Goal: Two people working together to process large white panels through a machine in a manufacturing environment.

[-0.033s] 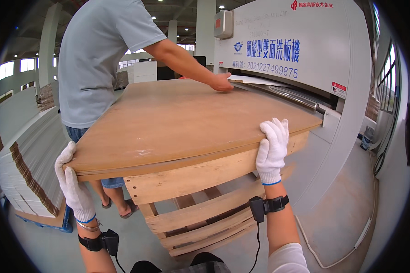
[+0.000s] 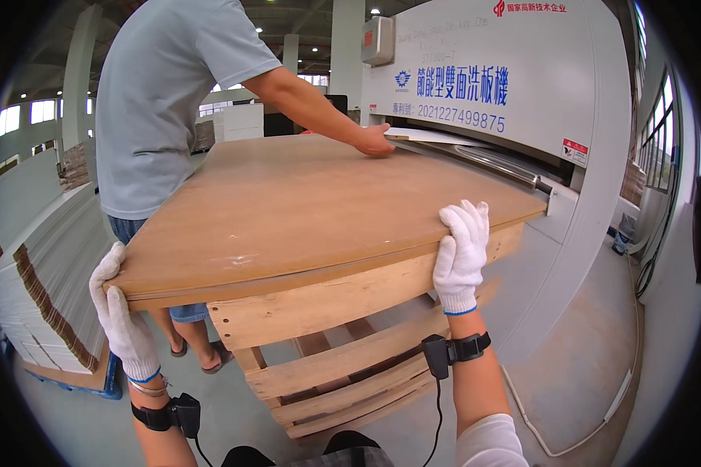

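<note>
Board (image 2: 311, 202): mid-frame, on a wooden stand (image 2: 319, 315) that seemingly bears it.
Left hand (image 2: 121, 315): lower left, pinching the corner, apparently for steadiness.
Right hand (image 2: 461, 261): right of centre, fingers together over the edge; can't tell if pinching.
Co-worker (image 2: 156, 109): upper left, arm across.
Machine (image 2: 553, 78): upper right, blocking that side.

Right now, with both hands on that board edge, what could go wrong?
1. Co-worker's bare hand is close to the metal roller at the machine's slot; if that turns, fingers might get pinched.
2. Left hand is at the brown board's corner, right hand farther along the edge. The edge looks layered, so an uneven push could skew the top layer.
3. Co-worker's bare heel offers little protection should a board drop.
</note>
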Action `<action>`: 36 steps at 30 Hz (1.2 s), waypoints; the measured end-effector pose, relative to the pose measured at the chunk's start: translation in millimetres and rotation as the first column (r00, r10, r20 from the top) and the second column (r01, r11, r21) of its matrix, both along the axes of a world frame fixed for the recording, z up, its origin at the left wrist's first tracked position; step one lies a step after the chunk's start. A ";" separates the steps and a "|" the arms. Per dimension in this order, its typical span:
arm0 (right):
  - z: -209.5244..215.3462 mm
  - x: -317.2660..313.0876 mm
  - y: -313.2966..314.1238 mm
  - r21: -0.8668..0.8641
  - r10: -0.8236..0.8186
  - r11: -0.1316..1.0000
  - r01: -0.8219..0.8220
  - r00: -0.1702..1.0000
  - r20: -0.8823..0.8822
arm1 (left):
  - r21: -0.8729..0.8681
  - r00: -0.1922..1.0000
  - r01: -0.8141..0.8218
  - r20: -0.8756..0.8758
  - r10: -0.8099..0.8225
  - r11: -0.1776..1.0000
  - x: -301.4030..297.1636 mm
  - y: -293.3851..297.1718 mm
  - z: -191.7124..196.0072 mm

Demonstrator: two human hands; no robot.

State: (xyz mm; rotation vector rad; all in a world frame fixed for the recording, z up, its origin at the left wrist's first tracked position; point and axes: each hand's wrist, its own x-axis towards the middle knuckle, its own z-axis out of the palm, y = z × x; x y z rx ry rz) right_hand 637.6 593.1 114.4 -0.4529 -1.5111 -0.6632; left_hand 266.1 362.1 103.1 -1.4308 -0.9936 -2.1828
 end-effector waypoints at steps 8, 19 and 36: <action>-1.1 0.9 2.5 0.008 0.005 1.000 -0.005 1.000 -0.001 | -0.052 1.000 -0.009 0.006 0.009 0.999 0.4 -3.5 -0.6; -1.5 -0.2 2.9 0.001 0.013 1.000 -0.013 1.000 -0.020 | -0.069 1.000 0.003 0.028 -0.001 0.998 0.1 -3.6 -1.8; -2.7 -1.2 5.8 0.024 0.000 1.000 0.000 1.000 -0.018 | -0.085 1.000 0.003 -0.014 -0.005 0.996 -4.9 -4.8 -4.3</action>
